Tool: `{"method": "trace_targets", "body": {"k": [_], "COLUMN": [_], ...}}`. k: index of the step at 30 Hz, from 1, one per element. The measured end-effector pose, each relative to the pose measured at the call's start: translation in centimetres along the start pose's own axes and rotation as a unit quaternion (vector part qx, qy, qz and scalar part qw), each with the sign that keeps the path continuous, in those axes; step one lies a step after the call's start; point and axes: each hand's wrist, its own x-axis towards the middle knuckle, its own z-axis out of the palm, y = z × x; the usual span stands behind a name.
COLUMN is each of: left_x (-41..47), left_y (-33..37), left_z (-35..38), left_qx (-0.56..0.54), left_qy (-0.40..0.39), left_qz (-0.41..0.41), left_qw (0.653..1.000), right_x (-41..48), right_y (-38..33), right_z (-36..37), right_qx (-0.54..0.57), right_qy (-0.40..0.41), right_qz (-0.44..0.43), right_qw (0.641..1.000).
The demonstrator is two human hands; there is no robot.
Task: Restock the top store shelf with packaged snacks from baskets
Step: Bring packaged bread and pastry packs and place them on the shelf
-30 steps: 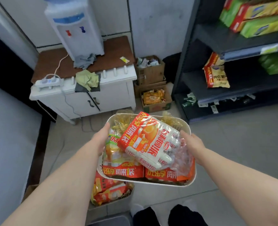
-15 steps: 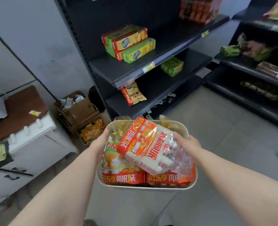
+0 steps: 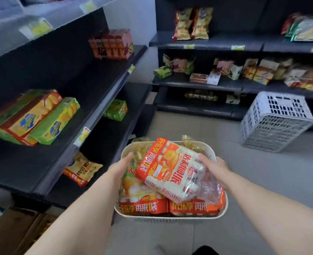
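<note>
I carry a cream plastic basket [image 3: 170, 217] at waist height, heaped with packaged snacks. A large red and white snack pack [image 3: 170, 170] lies slanted on top, over two more red packs at the front. My left hand [image 3: 119, 167] grips the basket's left rim, thumb over the edge. My right hand [image 3: 213, 167] grips the right rim, its thumb against the top pack. A dark shelf unit [image 3: 104, 92] stands on my left, its pale top shelf [image 3: 41, 21] at the upper left corner.
Green and red biscuit boxes [image 3: 32, 118] lie on a left shelf, red boxes [image 3: 111, 44] one level higher. A yellow bag [image 3: 82, 168] sits on the low shelf. More stocked shelves [image 3: 225, 83] stand ahead. A white crate [image 3: 275, 122] rests on the floor at right.
My view has swung right, away from the water dispenser cabinet, along the left shelves toward the far shelves and crate. Both hands keep the same hold on the basket.
</note>
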Motion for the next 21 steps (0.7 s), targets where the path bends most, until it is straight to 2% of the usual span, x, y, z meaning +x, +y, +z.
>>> {"method": "trace_targets", "body": {"k": [4, 9, 14, 21], "left_x": [1.5, 3.3, 7.8, 5.4], "left_y": [7.2, 13.7, 19.4, 28.3], "left_z": [4.8, 12.9, 23.1, 37.7], "left_qx": [0.066, 0.122, 0.163, 0.193], "left_qy": [-0.036, -0.098, -0.121, -0.136], "left_qz": [0.055, 0.081, 0.081, 0.095], "left_qw": [0.996, 0.984, 0.976, 0.967], "right_x": [1.7, 1.4, 7.2, 14.5], "right_y": [-0.8, -4.3, -5.7, -9.1], "right_z": [-3.6, -9.2, -16.8, -29.6], "right_qx": [0.053, 0.083, 0.116, 0.154], "right_qy": [0.068, 0.139, 0.168, 0.197], "right_qz": [0.037, 0.051, 0.071, 0.083], "right_qw": [0.996, 0.986, 0.976, 0.965]}}
